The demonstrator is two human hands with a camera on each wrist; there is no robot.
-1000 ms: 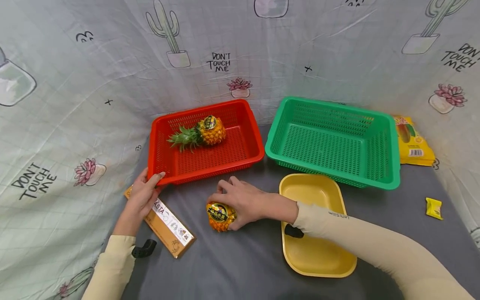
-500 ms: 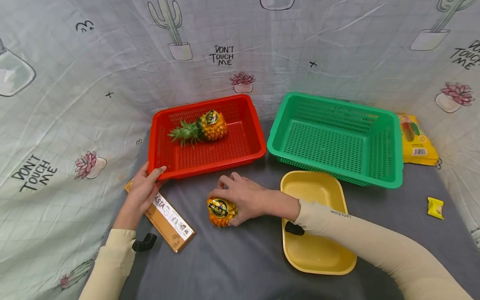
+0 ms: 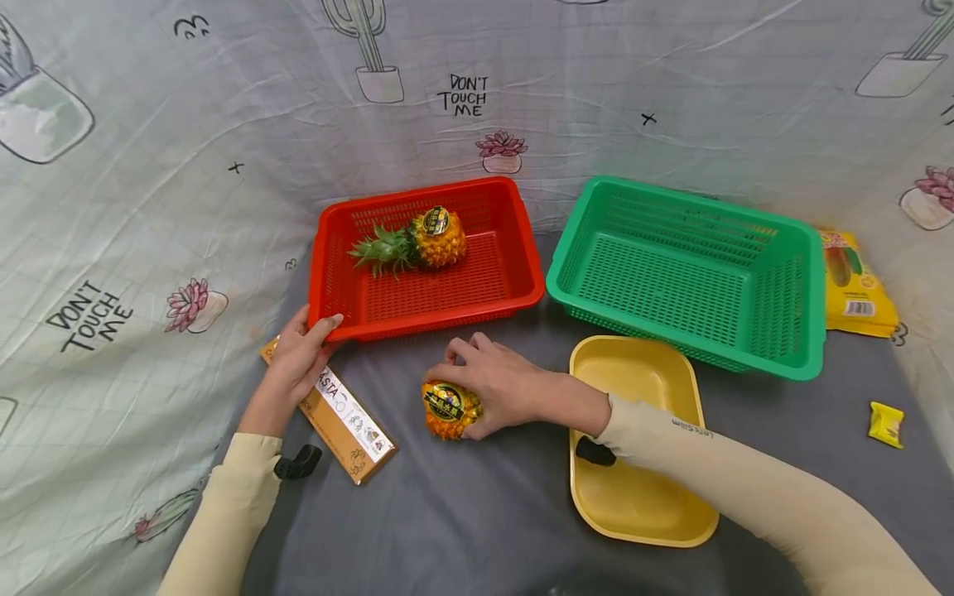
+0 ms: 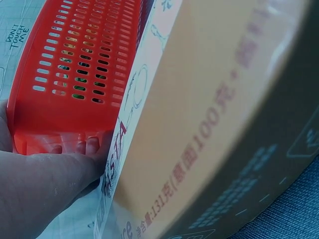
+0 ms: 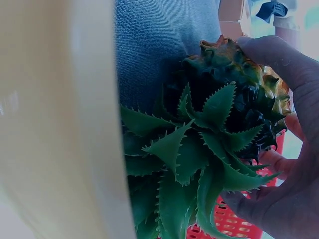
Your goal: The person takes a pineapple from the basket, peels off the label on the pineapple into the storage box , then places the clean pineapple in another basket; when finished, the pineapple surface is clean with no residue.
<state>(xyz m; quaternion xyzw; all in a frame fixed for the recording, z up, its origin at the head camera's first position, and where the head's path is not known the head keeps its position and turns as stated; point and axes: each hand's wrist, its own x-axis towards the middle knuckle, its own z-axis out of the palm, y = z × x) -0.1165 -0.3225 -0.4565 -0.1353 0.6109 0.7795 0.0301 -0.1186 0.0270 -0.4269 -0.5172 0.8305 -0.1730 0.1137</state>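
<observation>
In the head view my left hand point(image 3: 296, 358) grips the near left corner of the red basket point(image 3: 417, 324), its thumb over the rim. One small pineapple point(image 3: 441, 240) with green leaves lies inside that basket. My right hand point(image 3: 501, 385) holds a second pineapple point(image 3: 450, 411) on the grey cloth in front of the basket. In the right wrist view, the spiny leaves point(image 5: 189, 154) of this pineapple point toward the camera, and the thumb and fingers curl round the fruit. A brown pasta box point(image 3: 335, 430) lies beneath and beside the left hand.
Right of the red basket stands a green basket point(image 3: 671, 285). A yellow tray point(image 3: 644, 517) lies under the right forearm. Behind the green basket's right side is a yellow packet point(image 3: 857, 290), and a small yellow wrapped piece point(image 3: 886, 425) lies at the far right. Printed cloth point(image 3: 313, 116) hangs behind.
The head view has shifted slightly, so everything appears a little farther right. Both hands keep their holds on the basket and the pineapple, with no clear movement against the things around them.
</observation>
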